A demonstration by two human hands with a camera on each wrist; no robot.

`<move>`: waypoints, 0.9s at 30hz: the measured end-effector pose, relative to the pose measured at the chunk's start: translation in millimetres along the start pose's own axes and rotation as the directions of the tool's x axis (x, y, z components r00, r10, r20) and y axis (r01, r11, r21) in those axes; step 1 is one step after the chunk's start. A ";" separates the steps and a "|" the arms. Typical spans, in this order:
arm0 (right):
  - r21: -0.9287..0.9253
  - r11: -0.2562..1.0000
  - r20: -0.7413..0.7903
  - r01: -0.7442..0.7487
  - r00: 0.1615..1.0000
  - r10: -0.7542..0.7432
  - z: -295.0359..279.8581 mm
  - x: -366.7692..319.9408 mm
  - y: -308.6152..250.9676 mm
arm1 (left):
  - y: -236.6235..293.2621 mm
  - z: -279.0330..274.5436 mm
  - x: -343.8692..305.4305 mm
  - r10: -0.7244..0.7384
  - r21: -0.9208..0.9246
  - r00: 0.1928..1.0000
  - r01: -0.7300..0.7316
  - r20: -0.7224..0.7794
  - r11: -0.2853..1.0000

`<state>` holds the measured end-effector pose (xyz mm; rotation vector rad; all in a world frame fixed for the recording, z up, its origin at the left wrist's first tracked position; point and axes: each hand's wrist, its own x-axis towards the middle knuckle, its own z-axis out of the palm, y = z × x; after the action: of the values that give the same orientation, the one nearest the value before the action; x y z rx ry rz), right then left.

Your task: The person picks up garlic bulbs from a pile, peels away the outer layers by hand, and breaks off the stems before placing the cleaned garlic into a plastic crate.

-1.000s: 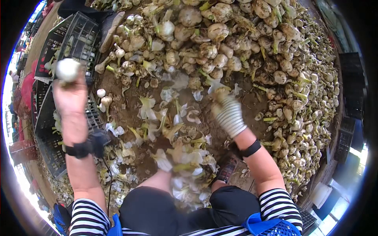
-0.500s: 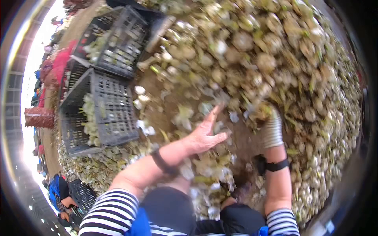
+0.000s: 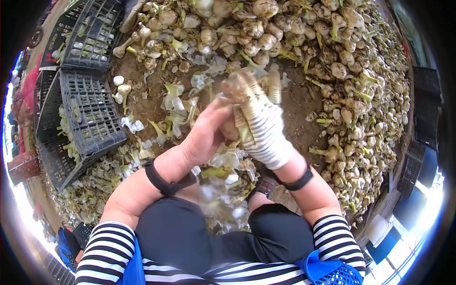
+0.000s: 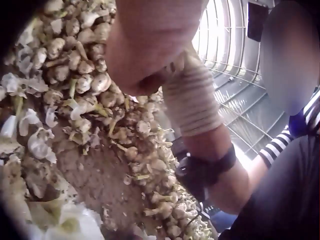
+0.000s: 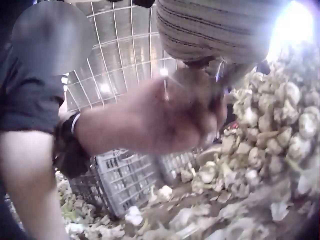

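My bare left hand (image 3: 204, 128) and my gloved right hand (image 3: 259, 116) meet in front of me, above the dirt floor. The left fingers curl round a tan, rounded garlic bulb (image 3: 231, 130), mostly hidden between the hands. The right hand wears a striped knit glove, stained brown at the fingers; its fingers stretch over the left hand, one spread apart. In the right wrist view, the curled left hand (image 5: 175, 117) sits just below the glove (image 5: 215, 32). The left wrist view has the glove (image 4: 192, 100) behind the blurred left hand (image 4: 150, 40).
A large heap of untrimmed garlic (image 3: 351, 95) spreads from the far side to the right. Black plastic crates (image 3: 95, 111) holding garlic stand tilted on the left. Two pale bulbs (image 3: 121, 85) lie beside them. Loose skins (image 3: 173, 102) litter the floor between my legs.
The left hand held a white bulb over the crates, then swung back to the middle without it. The right hand reached into the heap at right, then came inward to meet the left.
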<state>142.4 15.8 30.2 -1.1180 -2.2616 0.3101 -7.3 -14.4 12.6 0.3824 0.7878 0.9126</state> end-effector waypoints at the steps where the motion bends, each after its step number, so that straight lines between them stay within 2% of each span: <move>1: -0.004 1.000 0.001 -0.005 1.000 0.005 5.2 -5.9 1.0 | -2.3 -0.8 -3.0 -0.039 -0.076 0.999 0.038 -0.014 0.996; 2: 0.121 0.992 0.012 -0.032 0.999 0.031 11.9 -8.9 4.3 | -3.1 -1.3 -5.5 -0.074 -0.151 0.997 0.069 -0.028 0.986; 3: 0.245 0.968 0.024 -0.060 0.998 0.056 16.1 -9.2 6.8 | -1.4 1.2 -7.3 -0.073 -0.148 0.997 0.068 -0.026 0.987; 4: 0.244 0.968 0.022 -0.061 0.998 0.058 15.3 -9.5 9.6 | 1.0 5.2 -9.5 -0.116 -0.109 0.989 0.106 -0.088 0.988; 5: 0.080 0.996 0.022 -0.029 0.999 0.027 12.2 -11.0 14.0 | 1.6 6.9 -11.2 -0.157 -0.077 0.976 0.147 -0.154 0.986; 6: -0.084 0.996 0.031 0.007 0.999 -0.005 9.3 -12.6 17.3 | 0.2 3.0 -11.8 -0.160 -0.082 0.975 0.148 -0.157 0.986; 8: -0.094 0.995 -0.135 -0.042 0.990 0.029 -0.9 -9.9 24.6 | 1.5 -6.5 -7.6 -0.194 -0.109 0.972 0.180 -0.134 0.978; 9: 0.117 0.992 -0.142 -0.043 0.988 0.060 -6.9 -7.6 23.3 | 3.2 -2.7 -6.4 -0.177 -0.151 0.962 0.148 -0.208 0.977; 10: 0.322 0.946 -0.141 -0.044 0.986 0.094 -11.8 -7.3 20.7 | 5.5 -0.8 -7.5 -0.179 -0.152 0.962 0.149 -0.207 0.977; 12: 0.048 0.998 -0.003 0.044 0.999 -0.044 -15.8 -12.3 13.6 | 8.4 0.9 -8.6 -0.158 -0.086 0.968 0.144 -0.194 0.986; 13: 0.049 0.991 -0.010 0.123 0.992 -0.122 -8.4 -15.4 12.9 | 2.6 -3.8 -5.4 -0.195 -0.116 0.965 0.177 -0.175 0.977; 17: -0.061 0.984 0.005 0.166 0.986 -0.166 2.1 -20.1 17.9 | 0.2 1.6 -4.1 -0.190 -0.103 0.969 0.175 -0.160 0.979; 21: -0.086 0.987 0.085 0.137 0.988 -0.129 1.6 -19.2 15.3 | -5.0 -7.6 -2.3 -0.186 -0.089 0.974 0.175 -0.130 0.981; 23: -0.110 0.979 0.129 0.172 0.979 -0.157 7.2 -21.9 15.3 | -6.3 -11.2 -2.3 -0.277 -0.036 0.949 0.274 -0.151 0.961; 27: -0.084 0.990 0.135 0.117 0.985 -0.105 5.7 -21.2 17.5 | 1.7 -1.7 -4.0 -0.278 0.010 0.955 0.281 -0.104 0.960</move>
<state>160.3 10.3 9.3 -1.0385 -2.4648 0.2427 -11.0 -16.8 14.2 0.2387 0.9215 0.6608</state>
